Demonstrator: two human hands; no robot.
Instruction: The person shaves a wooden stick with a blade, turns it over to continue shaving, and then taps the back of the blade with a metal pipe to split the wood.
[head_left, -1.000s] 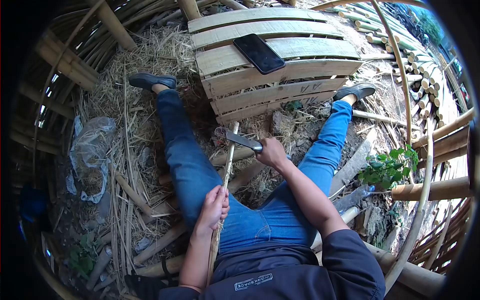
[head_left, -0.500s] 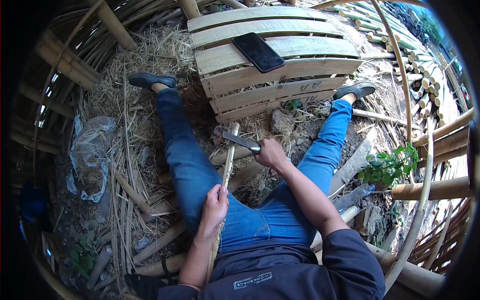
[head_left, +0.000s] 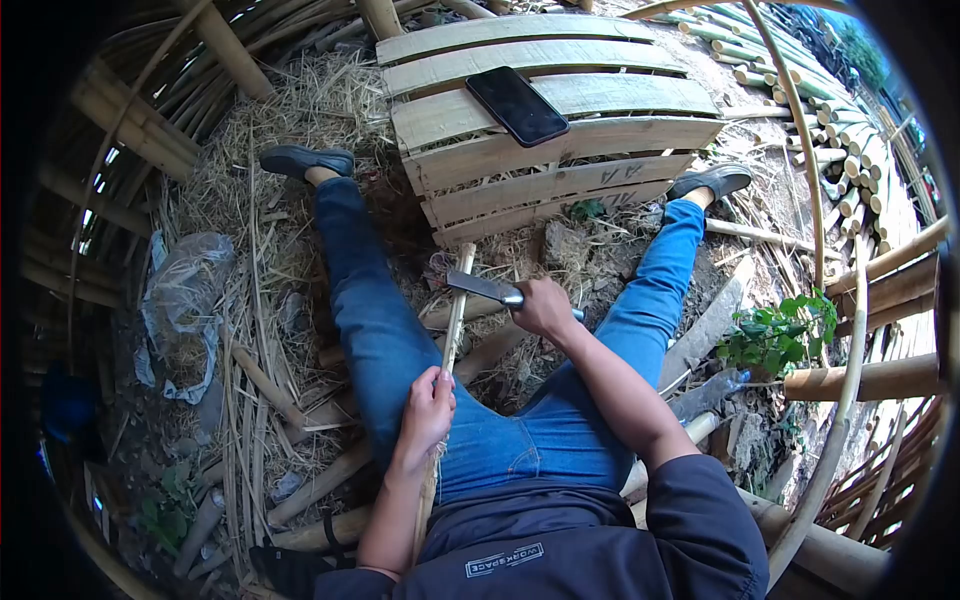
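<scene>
My left hand (head_left: 427, 415) is closed around a pale bamboo strip (head_left: 455, 325), which runs from beside my waist up between my legs. In my right hand (head_left: 546, 307) is the handle of a knife (head_left: 482, 288) with a broad, flat metal blade. The blade lies across the strip near its far end, seemingly touching it. The strip's lower part passes beneath my left forearm and is partly hidden there.
A slatted wooden crate (head_left: 560, 150) stands ahead between my feet, with a black phone (head_left: 516, 105) on top. Straw and bamboo shavings (head_left: 240, 340) cover the ground at left, near a plastic bag (head_left: 183, 310). Cut bamboo poles (head_left: 845, 150) are stacked at far right. A leafy plant (head_left: 780, 333) grows at right.
The knife and my right hand have shifted very slightly down and to the right along the strip. My left hand keeps its hold in nearly the same place.
</scene>
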